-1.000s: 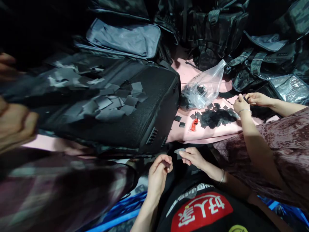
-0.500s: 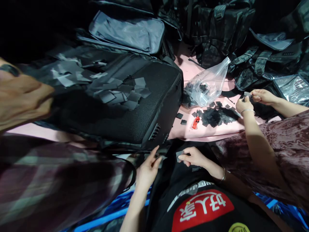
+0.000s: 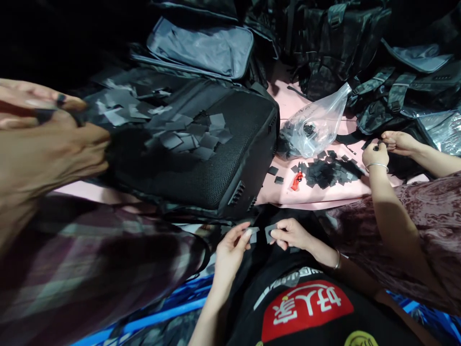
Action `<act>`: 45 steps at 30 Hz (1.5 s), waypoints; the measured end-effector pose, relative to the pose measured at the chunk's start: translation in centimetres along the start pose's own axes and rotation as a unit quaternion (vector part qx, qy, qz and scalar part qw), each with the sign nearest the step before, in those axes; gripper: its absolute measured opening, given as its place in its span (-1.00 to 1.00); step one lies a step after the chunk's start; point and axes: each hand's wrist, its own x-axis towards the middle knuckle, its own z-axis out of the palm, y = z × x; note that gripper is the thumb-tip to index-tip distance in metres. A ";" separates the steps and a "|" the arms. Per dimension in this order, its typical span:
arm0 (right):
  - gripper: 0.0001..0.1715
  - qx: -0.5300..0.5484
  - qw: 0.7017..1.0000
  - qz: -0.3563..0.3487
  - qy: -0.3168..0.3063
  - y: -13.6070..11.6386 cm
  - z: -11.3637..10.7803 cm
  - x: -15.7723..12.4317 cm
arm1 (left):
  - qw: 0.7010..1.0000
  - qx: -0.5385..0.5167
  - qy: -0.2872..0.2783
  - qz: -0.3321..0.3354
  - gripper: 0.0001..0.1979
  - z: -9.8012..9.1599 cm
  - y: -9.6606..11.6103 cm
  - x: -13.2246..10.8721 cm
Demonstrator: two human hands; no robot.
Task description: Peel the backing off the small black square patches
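Note:
Low in the middle of the head view, above the lap of a black apron (image 3: 248,298), my two hands face each other a short gap apart. My left hand (image 3: 231,244) pinches a small grey square piece (image 3: 254,234) between thumb and fingers. In my right hand (image 3: 292,234), thumb and forefinger are closed on another dark grey square piece (image 3: 269,233). The material of both pieces cannot be made out. Just beyond my hands lies a black backpack (image 3: 216,178) with a mesh back, and loose grey squares (image 3: 196,137) are scattered over it.
On the pink surface (image 3: 277,192) are a pile of dark squares (image 3: 327,170), red-handled snips (image 3: 297,180) and a clear plastic bag (image 3: 317,127). Co-workers' hands work at left (image 3: 54,129) and right (image 3: 376,156). More backpacks (image 3: 334,48) stand behind.
My left hand has moved closer to my right, and its spread fingers have closed on the grey piece. My right hand has barely moved. The co-worker's hands at left have come further into view.

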 end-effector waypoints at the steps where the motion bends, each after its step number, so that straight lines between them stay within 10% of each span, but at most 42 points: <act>1: -0.61 -0.003 1.000 0.003 -0.007 0.1 0.2 0.2 | 1.000 0.008 -0.007 0.006 -0.51 0.0 -0.1 -0.1; 5: -0.68 -0.029 0.999 0.029 0.017 1.3 0.9 2.2 | 0.996 0.040 -0.080 -0.010 -0.46 -0.9 -0.2 -0.9; 11: -0.66 -0.059 0.991 0.087 0.083 3.2 1.1 4.2 | 0.945 0.325 0.034 0.003 -0.77 -4.2 -0.9 -1.2; 19: -0.72 -0.147 0.984 0.040 0.094 1.8 1.5 2.7 | 0.995 -0.050 -0.063 -0.057 -0.68 -1.5 0.9 -1.5; 26: -0.73 -0.156 0.984 -0.010 0.081 1.6 1.6 2.7 | 0.995 0.006 -0.075 -0.067 -0.68 -0.9 -1.0 0.0; 37: -0.70 -0.135 0.985 0.055 0.096 1.7 1.0 2.5 | 0.971 0.119 0.067 -0.194 -0.93 -9.7 -9.1 2.0; 45: -0.63 -0.130 0.988 0.035 0.072 0.3 2.2 1.8 | 0.986 -0.095 -0.012 -0.139 -0.43 -6.6 -5.8 0.4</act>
